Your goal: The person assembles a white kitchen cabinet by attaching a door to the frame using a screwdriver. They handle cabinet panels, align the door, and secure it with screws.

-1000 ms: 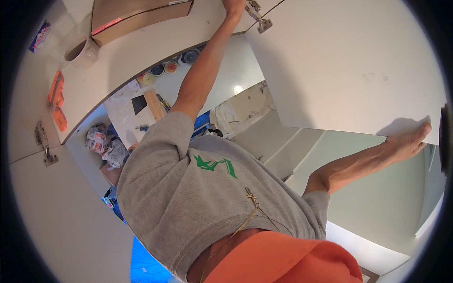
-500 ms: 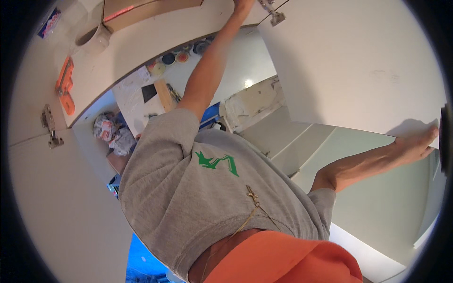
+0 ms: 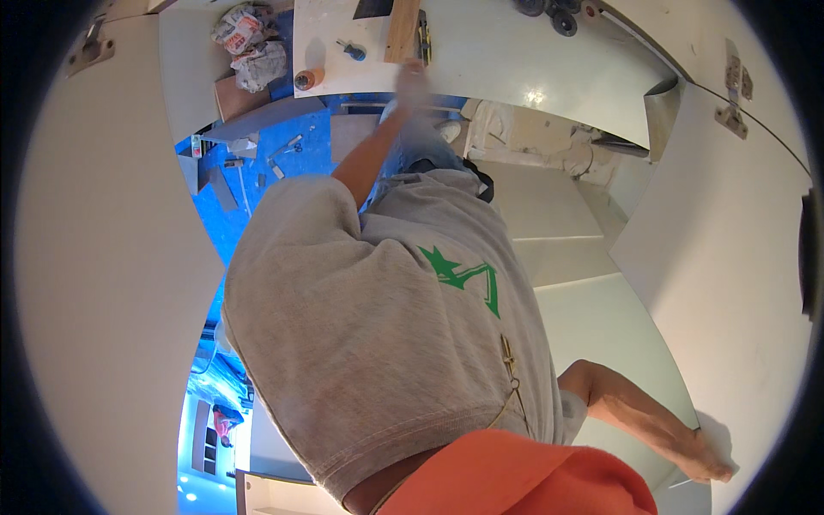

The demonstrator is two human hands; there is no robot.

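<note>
My left hand (image 3: 413,83), smeared by motion, is over the near edge of the pale worktop (image 3: 493,56). It is close to a wooden strip (image 3: 402,30) and a slim yellow-and-black tool (image 3: 424,39); whether it touches or holds anything I cannot make out. A blue-handled screwdriver (image 3: 351,51) lies to the left of the strip, with an orange bottle-like item (image 3: 305,79) further left. At the lower right, my right hand (image 3: 705,458) has its fingers closed at the edge of a white cabinet door (image 3: 730,283). Metal hinges (image 3: 732,101) are fixed at that door's top.
Another white door (image 3: 112,232) with a hinge (image 3: 89,50) stands on the left. Crumpled plastic bags (image 3: 257,60) sit beside the worktop. Several tools and offcuts lie on the blue floor covering (image 3: 279,163). Dark round items (image 3: 562,19) rest at the worktop's back.
The view has tipped from the cabinet interior toward the worktop and floor. My left hand has come down from near the upper hinge. My right hand stays at the door's edge.
</note>
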